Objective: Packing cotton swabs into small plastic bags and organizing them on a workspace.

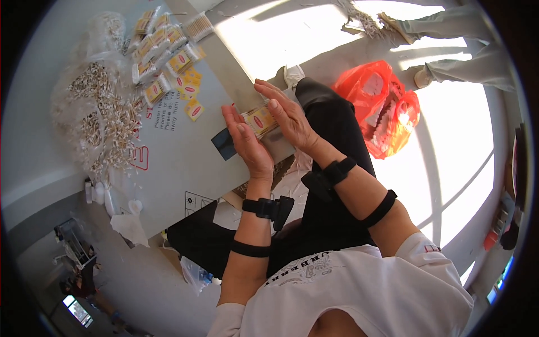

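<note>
Between my palms, at the table's edge, is a small pack of cotton swabs [260, 121] with a yellow label. My left hand [251, 150] presses it from the left, fingers straight and thumb up. From the other side my right hand [294, 122] presses against it with long, flat fingers. Just left of my left hand a dark blue flat piece [224, 144] lies at the table edge. Loose yellow label cards [193, 109] are on the table beyond. Several finished-looking swab packs [160, 45] are heaped behind them.
A large heap of loose cotton swabs [101, 121] in clear plastic covers the left of the grey table [185, 151]. A red plastic bag [368, 84] stands on the floor to the right. Another person's legs [455, 70] are at the far right. White paper [130, 229] hangs at the near-left corner.
</note>
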